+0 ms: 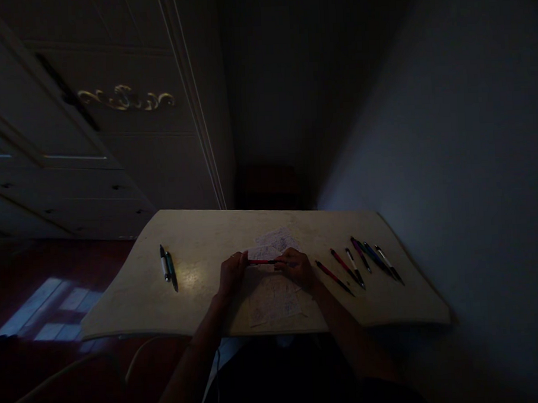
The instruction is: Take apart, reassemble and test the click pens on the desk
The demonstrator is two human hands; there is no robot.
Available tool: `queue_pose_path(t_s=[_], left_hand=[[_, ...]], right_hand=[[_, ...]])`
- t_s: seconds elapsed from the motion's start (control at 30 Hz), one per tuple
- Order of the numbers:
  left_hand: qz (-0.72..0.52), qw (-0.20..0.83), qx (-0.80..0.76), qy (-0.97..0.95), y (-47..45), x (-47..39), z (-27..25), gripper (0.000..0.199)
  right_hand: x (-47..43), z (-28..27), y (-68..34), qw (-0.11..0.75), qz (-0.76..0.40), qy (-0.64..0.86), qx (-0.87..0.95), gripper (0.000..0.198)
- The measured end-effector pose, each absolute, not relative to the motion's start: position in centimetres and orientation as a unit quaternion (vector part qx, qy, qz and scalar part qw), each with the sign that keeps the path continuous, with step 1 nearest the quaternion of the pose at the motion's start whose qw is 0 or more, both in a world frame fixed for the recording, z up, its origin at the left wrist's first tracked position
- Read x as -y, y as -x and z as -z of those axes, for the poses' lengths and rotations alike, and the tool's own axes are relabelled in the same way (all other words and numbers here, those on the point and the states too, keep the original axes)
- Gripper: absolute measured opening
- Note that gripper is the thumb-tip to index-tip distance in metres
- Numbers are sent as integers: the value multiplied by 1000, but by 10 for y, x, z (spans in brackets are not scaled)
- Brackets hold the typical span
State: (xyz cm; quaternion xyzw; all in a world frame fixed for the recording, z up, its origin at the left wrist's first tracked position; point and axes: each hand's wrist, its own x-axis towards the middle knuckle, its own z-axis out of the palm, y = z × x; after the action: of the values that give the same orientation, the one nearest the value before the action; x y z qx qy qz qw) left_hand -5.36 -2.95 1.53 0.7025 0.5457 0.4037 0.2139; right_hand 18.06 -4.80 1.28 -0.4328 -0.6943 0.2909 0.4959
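Between my two hands a red pen point(261, 262) with dark parts lies sideways above the table. My left hand point(233, 274) is closed on its left end. The fingers of my right hand point(297, 268) pinch its right end. Under and behind the hands are sheets of paper covered in scribbled marks: one sheet point(277, 239) at the back and another sheet point(273, 302) nearer to me. To the right of my right hand lies a loose red pen point(335, 278). The scene is dim, so fine details of the held pen are hard to make out.
Several more pens, among them a purple pen point(360, 254) and a white pen point(388, 264), lie at the table's right. Two pens, one white point(165, 265) and one teal point(171, 271), lie at the left. A wall point(464, 187) borders the right; a cabinet point(160, 153) stands behind left.
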Motion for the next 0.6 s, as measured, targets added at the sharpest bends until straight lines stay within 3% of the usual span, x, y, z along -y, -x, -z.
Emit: queue_pose_path(t_s=[0.23,0.37,0.47,0.6], left_hand=[[-445,251,-525,-681,56,32,-19,53],[-469,282,-491,-678,55,34,-22,29],[-480,282,-476,-680,53,35,-24,35],[-454,264,-470,-709,54,34,-27,23]], right_hand=[[48,-14,-177,501,-304,427,689,20],[47,-18,-181,501,-284,429,696,20],[46,-18,-183,507,-274,447,684,20],[46,-15,-184,506,-264,450,687,20]])
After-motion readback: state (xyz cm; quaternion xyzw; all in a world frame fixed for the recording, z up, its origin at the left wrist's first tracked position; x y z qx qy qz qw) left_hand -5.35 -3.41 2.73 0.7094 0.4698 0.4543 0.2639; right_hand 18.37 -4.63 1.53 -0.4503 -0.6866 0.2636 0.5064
